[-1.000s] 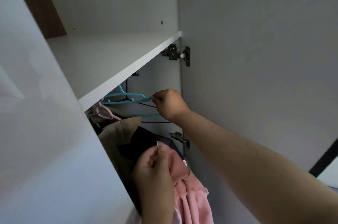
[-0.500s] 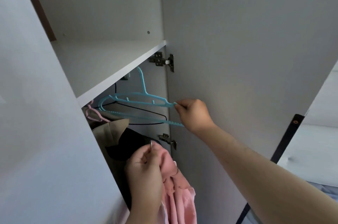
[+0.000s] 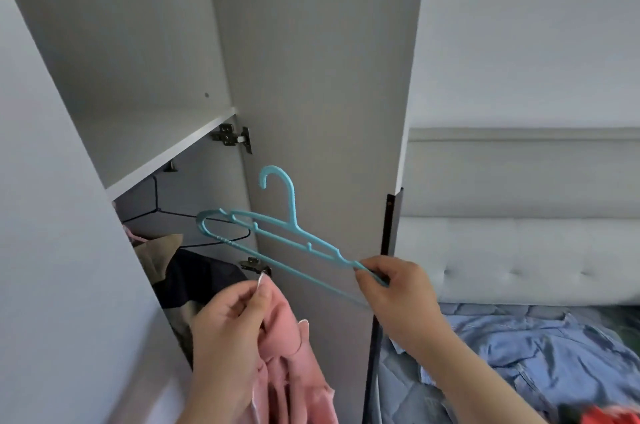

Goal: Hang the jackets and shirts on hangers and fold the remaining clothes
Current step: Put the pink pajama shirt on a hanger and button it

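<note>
Grip: my right hand (image 3: 398, 299) pinches hanger (image 3: 277, 229) end, left hand (image 3: 228, 330) holds pink garment (image 3: 287, 330) | change: hanger now out of wardrobe (image 3: 138, 60), before door (image 3: 329, 112) | meaning: I judge garment goes on next.

The hanger (image 3: 293, 215) in the right hand (image 3: 394, 295) is smooth turquoise plastic. The garment (image 3: 287, 337) in the left hand (image 3: 228, 319) is soft, matt pink cloth. Above both hands, the door (image 3: 329, 77) is matt white board, its hinge (image 3: 230, 138) dull metal.
</note>
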{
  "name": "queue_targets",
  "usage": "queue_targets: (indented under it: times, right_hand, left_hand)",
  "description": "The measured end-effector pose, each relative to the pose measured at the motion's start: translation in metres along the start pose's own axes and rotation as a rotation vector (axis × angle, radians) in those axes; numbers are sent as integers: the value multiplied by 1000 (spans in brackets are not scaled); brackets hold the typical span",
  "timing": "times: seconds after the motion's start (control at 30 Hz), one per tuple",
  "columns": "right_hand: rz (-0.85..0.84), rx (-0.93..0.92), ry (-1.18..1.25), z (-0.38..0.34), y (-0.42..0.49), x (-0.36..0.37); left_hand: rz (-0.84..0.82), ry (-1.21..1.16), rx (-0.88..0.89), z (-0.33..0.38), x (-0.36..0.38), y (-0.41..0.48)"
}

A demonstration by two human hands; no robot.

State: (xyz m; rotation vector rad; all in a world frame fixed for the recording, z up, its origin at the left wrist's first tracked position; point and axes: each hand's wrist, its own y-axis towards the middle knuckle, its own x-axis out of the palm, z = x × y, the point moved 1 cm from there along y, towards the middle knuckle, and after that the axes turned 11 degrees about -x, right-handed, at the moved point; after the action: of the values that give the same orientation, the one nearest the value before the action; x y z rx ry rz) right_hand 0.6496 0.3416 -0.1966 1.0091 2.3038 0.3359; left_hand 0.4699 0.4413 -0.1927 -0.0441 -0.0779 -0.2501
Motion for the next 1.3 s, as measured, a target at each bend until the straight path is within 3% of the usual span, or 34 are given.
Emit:
queue_targets:
  times: [0.2, 0.4, 0.63, 0.83, 1.03, 1.13, 1.3]
  right_hand:
    - [32, 102, 104, -41, -104, -59]
    - [48, 232, 476, -83, -182, -108]
    - [425, 247, 337, -99, -213, -153]
    - [579, 252, 267, -108, -213, -189]
    - [828, 260, 397, -123, -192, -238]
    - [871, 281, 422, -130, -181, -262]
    - [906, 287, 338, -137, -177, -294]
  left_hand:
    - [-334, -83, -25, 49, 18, -79]
    - [-534, -287, -73, 88, 57, -154]
    - [-603, -324, -168, 93, 105, -200]
    - [-847, 79, -19, 83, 124, -197]
    - [-1019, 955, 342, 53, 125, -165]
    - [-915, 1272, 530, 33, 132, -141]
    - [-655, 1350, 433, 26, 140, -92]
